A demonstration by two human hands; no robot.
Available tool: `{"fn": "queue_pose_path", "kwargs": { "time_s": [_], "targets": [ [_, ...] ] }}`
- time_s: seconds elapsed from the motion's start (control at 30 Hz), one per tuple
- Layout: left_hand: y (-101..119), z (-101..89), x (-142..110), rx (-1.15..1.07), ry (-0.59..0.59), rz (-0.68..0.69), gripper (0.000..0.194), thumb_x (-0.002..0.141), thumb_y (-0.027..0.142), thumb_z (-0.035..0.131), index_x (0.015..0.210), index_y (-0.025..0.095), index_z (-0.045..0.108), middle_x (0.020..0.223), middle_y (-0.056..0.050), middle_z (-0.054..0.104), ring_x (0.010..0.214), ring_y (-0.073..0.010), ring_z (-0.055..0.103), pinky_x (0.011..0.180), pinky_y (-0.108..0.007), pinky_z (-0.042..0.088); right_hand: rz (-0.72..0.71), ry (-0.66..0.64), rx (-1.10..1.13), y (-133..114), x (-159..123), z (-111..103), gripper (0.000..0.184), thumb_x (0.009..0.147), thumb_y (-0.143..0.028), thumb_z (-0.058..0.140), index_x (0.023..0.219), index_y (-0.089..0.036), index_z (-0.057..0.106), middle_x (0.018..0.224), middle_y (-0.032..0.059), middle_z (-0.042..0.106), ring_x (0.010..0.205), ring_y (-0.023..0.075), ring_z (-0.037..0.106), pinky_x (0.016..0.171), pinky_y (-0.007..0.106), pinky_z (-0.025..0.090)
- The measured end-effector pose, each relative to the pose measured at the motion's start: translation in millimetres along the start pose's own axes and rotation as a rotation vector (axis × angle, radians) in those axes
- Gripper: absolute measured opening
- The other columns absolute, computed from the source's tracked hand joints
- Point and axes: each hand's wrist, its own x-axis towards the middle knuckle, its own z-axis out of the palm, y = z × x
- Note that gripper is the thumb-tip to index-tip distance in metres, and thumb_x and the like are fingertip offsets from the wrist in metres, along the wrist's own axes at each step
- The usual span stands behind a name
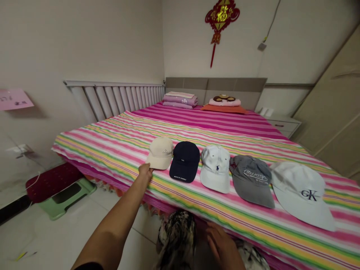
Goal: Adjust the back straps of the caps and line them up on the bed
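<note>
Several baseball caps lie in a row along the near side of the bed. At the left end is a beige cap (161,152), and my left hand (145,170) pinches the left edge of its brim. Beside it lies a navy cap (185,161) with small white lettering on the brim. Further right come a white cap (216,167) with a dark horse-rider logo, a grey cap (251,182) reading "Always", and an off-white cap (302,193) marked "CK". My right hand (222,242) hangs low by my knees, fingers loosely extended, apart from the caps.
The bed (112,137) wears a striped cover. Folded purple bedding (180,101) and a pink pile (225,102) rest near the headboard (197,84). A green stool (69,198) stands on the floor at left, and a nightstand (284,125) at the far right.
</note>
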Motion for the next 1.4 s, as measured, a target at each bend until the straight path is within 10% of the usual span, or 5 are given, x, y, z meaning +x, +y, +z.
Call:
{"fn": "queue_pose_path", "kwargs": {
  "time_s": [0.33, 0.6, 0.87, 1.4],
  "targets": [
    [5, -0.3, -3, 0.071, 0.061, 0.041, 0.015, 0.081, 0.019, 0.050, 0.093, 0.011, 0.054, 0.078, -0.001, 0.057, 0.060, -0.0076, 0.054, 0.052, -0.022, 0.047, 0.153, -0.080, 0.191, -6, 10, -14, 0.020, 0.079, -0.019, 0.042, 0.087, -0.021, 0.061, 0.087, 0.0075, 0.066, 0.079, 0.0198, 0.064, 0.068, 0.030, 0.051],
    [-26, -10.0, -44, 0.135, -0.023, -0.023, 0.008, 0.074, 0.008, 0.051, 0.074, 0.016, 0.051, 0.056, 0.004, 0.052, 0.047, -0.0063, 0.051, 0.053, -0.020, 0.048, 0.893, 0.164, 1.181, 16, 50, -25, 0.016, 0.062, -0.027, 0.070, 0.062, -0.015, 0.059, 0.056, 0.0005, 0.060, 0.053, 0.0124, 0.054, 0.052, 0.021, 0.045],
    [-78, -16.2, -84, 0.243, -0.216, -0.210, 0.018, 0.069, 0.000, 0.053, 0.073, 0.016, 0.048, 0.063, -0.002, 0.057, 0.054, -0.0116, 0.057, 0.058, -0.029, 0.051, 1.272, 0.291, 1.571, 41, 103, -21, 0.011, 0.078, -0.021, 0.058, 0.074, -0.014, 0.051, 0.061, 0.0051, 0.065, 0.052, 0.0125, 0.063, 0.052, 0.022, 0.053],
    [-91, -6.1, -85, 0.200, -0.292, -0.149, 0.027, 0.071, -0.007, 0.047, 0.081, 0.018, 0.044, 0.062, 0.003, 0.055, 0.052, -0.0064, 0.056, 0.060, -0.021, 0.051, 1.384, 0.580, 1.817, 41, 110, -12, 0.006, 0.084, -0.011, 0.049, 0.079, -0.010, 0.052, 0.071, -0.0010, 0.060, 0.064, 0.0099, 0.062, 0.055, 0.022, 0.054]
  ]
}}
